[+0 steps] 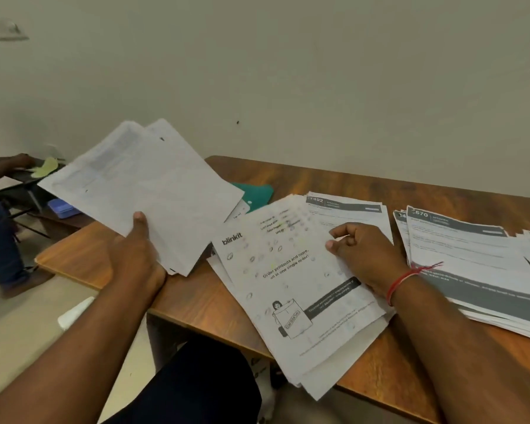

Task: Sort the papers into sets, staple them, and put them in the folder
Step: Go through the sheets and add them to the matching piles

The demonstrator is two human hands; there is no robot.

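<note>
My left hand (135,252) grips a sheaf of white sheets (147,185), blank side up, lifted above the table's left end. My right hand (361,255) rests with curled fingers on the middle pile of papers (288,289); its top sheet has a "blinkit" logo and a drawing. Whether the fingers pinch a sheet edge is unclear. A second pile with dark headers (471,264) lies to the right. A teal folder (257,192) lies behind, mostly hidden under the lifted sheets. No stapler shows.
The wooden table (364,182) stands against a plain wall; its left edge is under my left forearm. Another person's hand (16,162) and leg are at far left by a dark desk with a blue box (62,208).
</note>
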